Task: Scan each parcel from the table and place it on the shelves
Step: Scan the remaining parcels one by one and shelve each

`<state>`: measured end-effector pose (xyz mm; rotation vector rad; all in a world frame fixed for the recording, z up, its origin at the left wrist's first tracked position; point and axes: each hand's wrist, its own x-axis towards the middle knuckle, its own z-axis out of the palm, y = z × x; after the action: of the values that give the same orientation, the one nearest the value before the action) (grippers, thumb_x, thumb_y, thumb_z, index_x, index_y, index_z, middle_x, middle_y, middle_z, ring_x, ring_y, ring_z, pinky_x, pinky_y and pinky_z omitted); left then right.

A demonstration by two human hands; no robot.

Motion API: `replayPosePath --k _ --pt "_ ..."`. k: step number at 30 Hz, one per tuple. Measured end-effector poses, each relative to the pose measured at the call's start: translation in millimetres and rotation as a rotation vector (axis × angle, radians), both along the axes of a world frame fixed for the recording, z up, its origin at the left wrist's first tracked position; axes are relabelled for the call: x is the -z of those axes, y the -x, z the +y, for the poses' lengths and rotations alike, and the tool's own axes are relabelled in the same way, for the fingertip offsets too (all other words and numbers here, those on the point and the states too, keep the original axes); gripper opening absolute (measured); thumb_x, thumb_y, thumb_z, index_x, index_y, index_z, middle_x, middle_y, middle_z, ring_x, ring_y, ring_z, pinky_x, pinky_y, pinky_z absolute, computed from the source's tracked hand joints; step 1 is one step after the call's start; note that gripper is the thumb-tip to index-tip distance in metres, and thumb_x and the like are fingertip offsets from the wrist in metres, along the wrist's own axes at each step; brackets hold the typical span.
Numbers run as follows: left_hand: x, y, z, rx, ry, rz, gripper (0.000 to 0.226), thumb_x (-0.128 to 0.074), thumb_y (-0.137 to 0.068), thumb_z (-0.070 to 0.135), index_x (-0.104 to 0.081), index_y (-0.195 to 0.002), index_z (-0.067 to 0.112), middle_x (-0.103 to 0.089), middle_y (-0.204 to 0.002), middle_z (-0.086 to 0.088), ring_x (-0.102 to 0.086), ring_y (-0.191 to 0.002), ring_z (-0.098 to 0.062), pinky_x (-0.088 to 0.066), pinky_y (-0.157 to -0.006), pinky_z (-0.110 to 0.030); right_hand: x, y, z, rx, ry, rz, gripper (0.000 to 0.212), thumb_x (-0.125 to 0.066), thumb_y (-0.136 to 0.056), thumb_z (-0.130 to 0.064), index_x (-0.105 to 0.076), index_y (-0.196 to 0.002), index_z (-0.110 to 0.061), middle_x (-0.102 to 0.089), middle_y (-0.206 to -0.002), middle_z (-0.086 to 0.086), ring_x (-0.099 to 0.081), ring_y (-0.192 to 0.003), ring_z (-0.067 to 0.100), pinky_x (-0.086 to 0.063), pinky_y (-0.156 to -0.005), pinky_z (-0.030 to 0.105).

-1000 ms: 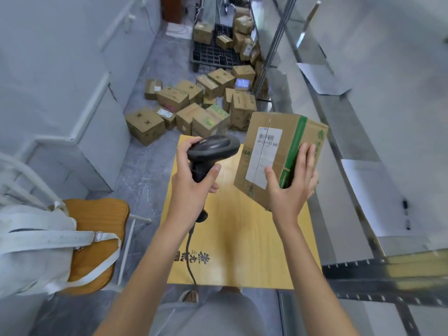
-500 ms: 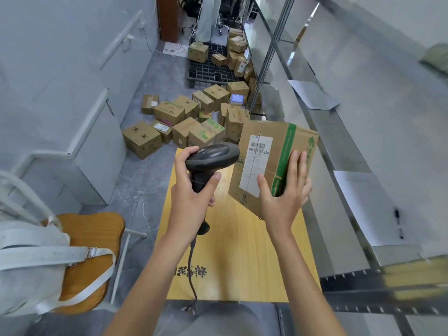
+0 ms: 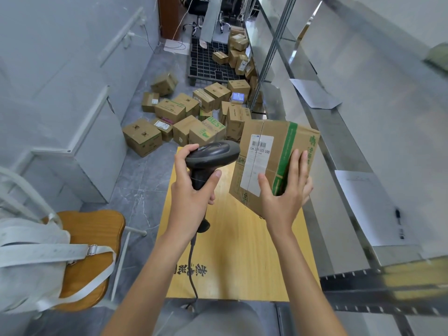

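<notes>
Boxes [image 3: 194, 117] lie in a heap on the gray floor, past the far end of our yellow wooden table [image 3: 240, 251]. We hold a black barcode scanner [image 3: 211, 156] in our left hand [image 3: 191, 195]. Our fingers and thumb curl tight round its handle. Its head points right, at the white label [image 3: 258, 163] on our parcel. Our right hand [image 3: 283, 192] grips the cardboard parcel [image 3: 271, 151] from below, thumb on the label side, fingers spread up over the green stripe. The parcel is tilted, up in the air above the table's right side. Metal shelves [image 3: 339, 132] run along our right, with paper sheets on them. A wooden chair [image 3: 92, 229] with a white bag [image 3: 31, 260] stands on our left.
</notes>
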<state>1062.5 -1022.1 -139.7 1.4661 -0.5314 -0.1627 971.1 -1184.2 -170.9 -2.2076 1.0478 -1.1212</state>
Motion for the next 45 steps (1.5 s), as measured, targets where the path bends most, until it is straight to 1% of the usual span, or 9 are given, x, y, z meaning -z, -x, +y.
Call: replayPosePath --k 3,13,22,25,28,32,36,41,45 --pt "2 0 1 0.000 -0.005 0.001 0.061 -0.069 -0.097 0.015 -0.037 -0.124 0.060 -0.067 -0.087 0.021 -0.060 -0.056 -0.019 -0.059 -0.059 -0.036 0 0 1 0.003 -0.007 0.001 0.087 -0.067 -0.085 -0.046 -0.022 -0.158 -0.034 -0.010 -0.162 -0.024 -0.023 -0.144 0.029 -0.028 -0.113 0.061" --pt "7 -1 -4 0.027 -0.002 0.062 0.058 -0.069 -0.095 0.014 -0.040 -0.125 0.054 -0.067 -0.093 0.018 -0.061 -0.056 -0.018 -0.055 -0.057 -0.026 -6 8 8 0.053 -0.047 0.033 0.087 -0.067 -0.084 -0.045 -0.021 -0.158 -0.034 -0.014 -0.165 -0.017 -0.023 -0.145 0.032 -0.027 -0.113 0.063" --pt "11 10 -13 0.121 -0.012 0.120 0.061 -0.069 -0.095 0.014 -0.039 -0.119 0.062 -0.067 -0.091 0.014 -0.062 -0.056 -0.018 -0.054 -0.057 -0.023 -7 30 15 0.155 -0.092 0.030 0.088 -0.069 -0.084 -0.041 -0.023 -0.158 -0.034 -0.014 -0.166 -0.015 -0.018 -0.147 0.032 -0.015 -0.112 0.042" --pt "12 16 -20 0.152 -0.020 0.118 0.057 -0.069 -0.096 0.013 -0.041 -0.124 0.053 -0.066 -0.094 0.017 -0.061 -0.055 -0.019 -0.054 -0.057 -0.024 -8 42 14 0.197 -0.121 0.021 0.088 -0.068 -0.083 -0.042 -0.021 -0.157 -0.036 -0.014 -0.166 -0.017 -0.017 -0.148 0.032 -0.015 -0.114 0.046" --pt "11 26 -28 0.183 -0.035 0.113 0.055 -0.069 -0.095 0.012 -0.040 -0.127 0.046 -0.066 -0.095 0.008 -0.061 -0.055 -0.020 -0.053 -0.057 -0.023 -10 58 12 0.237 -0.141 0.011 0.087 -0.067 -0.082 -0.044 -0.020 -0.156 -0.039 -0.013 -0.166 -0.018 -0.018 -0.148 0.032 -0.021 -0.115 0.054" --pt "7 46 -39 0.251 -0.046 0.093 0.058 -0.068 -0.095 0.011 -0.040 -0.120 0.055 -0.065 -0.097 -0.005 -0.061 -0.054 -0.019 -0.053 -0.057 -0.023 -12 87 9 0.294 -0.145 -0.031 0.087 -0.066 -0.082 -0.045 -0.021 -0.156 -0.038 -0.015 -0.166 -0.017 -0.020 -0.147 0.028 -0.022 -0.114 0.046" --pt "2 73 -53 0.323 -0.049 0.082 0.056 -0.068 -0.096 0.010 -0.040 -0.120 0.052 -0.067 -0.095 -0.003 -0.060 -0.053 -0.020 -0.053 -0.057 -0.024 -14 124 12 0.365 -0.153 -0.066 0.087 -0.067 -0.082 -0.044 -0.018 -0.154 -0.043 -0.015 -0.165 -0.018 -0.020 -0.146 0.027 -0.024 -0.115 0.052" --pt "2 127 -66 0.459 -0.074 0.077 0.057 -0.067 -0.097 0.010 -0.040 -0.118 0.055 -0.068 -0.090 0.018 -0.060 -0.053 -0.021 -0.055 -0.060 -0.027 -14 195 24 0.504 -0.184 -0.089 0.088 -0.067 -0.080 -0.047 -0.022 -0.156 -0.039 -0.013 -0.165 -0.019 -0.017 -0.148 0.027 -0.011 -0.115 0.041" --pt "5 178 -69 0.580 -0.087 0.104 0.053 -0.068 -0.097 0.010 -0.041 -0.122 0.049 -0.069 -0.088 0.018 -0.061 -0.053 -0.021 -0.055 -0.060 -0.028 -15 256 45 0.595 -0.210 -0.167 0.087 -0.069 -0.080 -0.041 -0.025 -0.155 -0.038 -0.016 -0.164 -0.020 -0.017 -0.150 0.025 -0.012 -0.116 0.037"
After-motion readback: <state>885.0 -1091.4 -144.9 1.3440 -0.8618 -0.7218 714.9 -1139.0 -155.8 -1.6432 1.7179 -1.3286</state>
